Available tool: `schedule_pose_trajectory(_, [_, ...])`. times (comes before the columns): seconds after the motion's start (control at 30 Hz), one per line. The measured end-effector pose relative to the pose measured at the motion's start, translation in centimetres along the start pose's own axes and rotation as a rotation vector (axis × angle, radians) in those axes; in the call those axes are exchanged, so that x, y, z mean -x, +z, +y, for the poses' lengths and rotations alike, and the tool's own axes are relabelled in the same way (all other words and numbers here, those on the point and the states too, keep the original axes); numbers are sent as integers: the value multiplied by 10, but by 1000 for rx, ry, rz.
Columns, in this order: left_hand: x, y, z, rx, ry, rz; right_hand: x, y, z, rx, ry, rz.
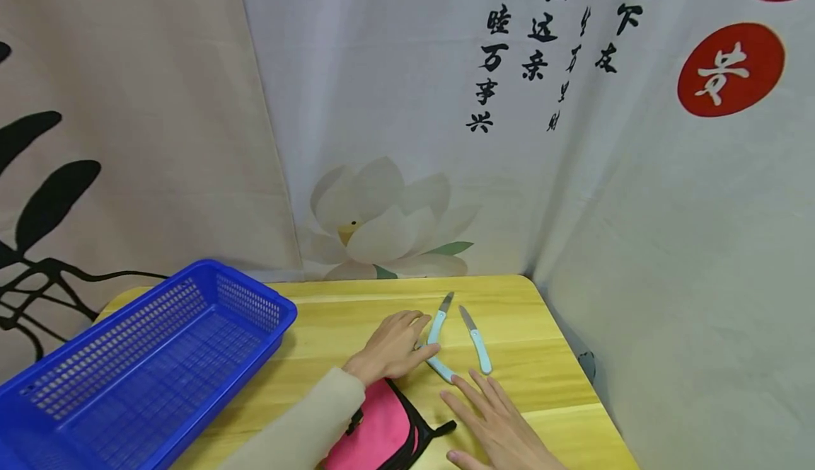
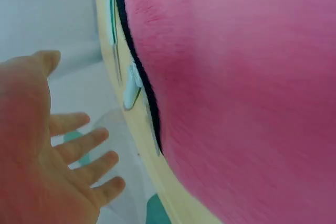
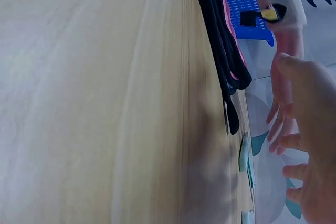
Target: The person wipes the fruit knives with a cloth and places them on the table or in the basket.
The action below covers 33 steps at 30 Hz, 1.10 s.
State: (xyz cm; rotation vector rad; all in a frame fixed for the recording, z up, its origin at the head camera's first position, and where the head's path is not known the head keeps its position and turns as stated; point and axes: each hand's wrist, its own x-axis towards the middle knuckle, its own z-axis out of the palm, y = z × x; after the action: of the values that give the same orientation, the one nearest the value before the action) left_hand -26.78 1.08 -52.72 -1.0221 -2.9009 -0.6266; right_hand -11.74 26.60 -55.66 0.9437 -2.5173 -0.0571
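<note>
My left hand (image 1: pixel 395 346) hovers palm down above the table, beside light-blue-handled knives, with nothing in its grasp; the left wrist view shows its fingers spread. Close to its fingertips lies one knife (image 1: pixel 436 327), blade pointing away. Another light-blue handle (image 1: pixel 441 369) shows below the thumb, partly hidden. Further right rests a second knife (image 1: pixel 479 348), its blade toward the back. My right hand (image 1: pixel 496 424) is held in front of the knives, fingers spread and holding nothing. Under the left forearm is a folded pink cloth (image 1: pixel 376 427) with black edging and a black loop.
A blue plastic basket (image 1: pixel 255 357) with perforated sides stands on the left of the yellow wooden table (image 1: pixel 541 357). Behind the table hangs a pale curtain (image 1: pixel 395 102) printed with characters and a flower.
</note>
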Motion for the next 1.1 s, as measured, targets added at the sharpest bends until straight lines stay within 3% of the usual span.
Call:
schedule_pose_trajectory(0.27, [-44,17,12,-121,-141,-19,0,7,1,44,4,-2])
schedule_pose_trajectory(0.47, [-63,36,23,-215,-192,-14,1,10,1,65,4,-1])
schedule_pose_trajectory(0.67, [-71,44,28,-270,-235,-7,-1,10,-1,91,-8,-8])
schedule_pose_trajectory(0.9, [-71,48,29,-160,-236,51,-3,10,-2,58,-28,-21])
schedule_pose_trajectory(1.1, [-69,48,24,-94,-235,46,-6,10,-2,63,-45,-25])
